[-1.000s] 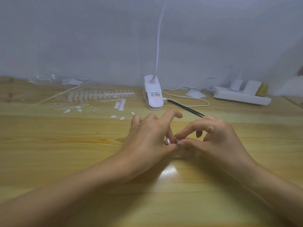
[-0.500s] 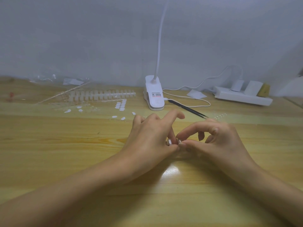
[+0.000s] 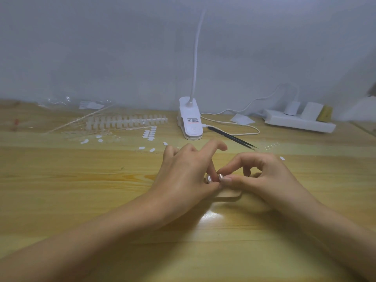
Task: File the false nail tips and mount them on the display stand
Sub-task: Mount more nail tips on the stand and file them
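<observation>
A flat tan strip (image 3: 230, 193) with a rounded corner lies mostly hidden under both hands on the glossy wooden table (image 3: 81, 190). The right hand (image 3: 264, 178) pinches a small shiny nail tip (image 3: 220, 176) between thumb and forefinger above it; the left hand (image 3: 183, 176), forefinger lifted, hides its own grip

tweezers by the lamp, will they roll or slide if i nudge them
The tweezers look slim and lie flat, so probably light and likelier to slide or pivot than roll. The glossy table suggests little friction. Their pointed tip may snag or prick.
</observation>
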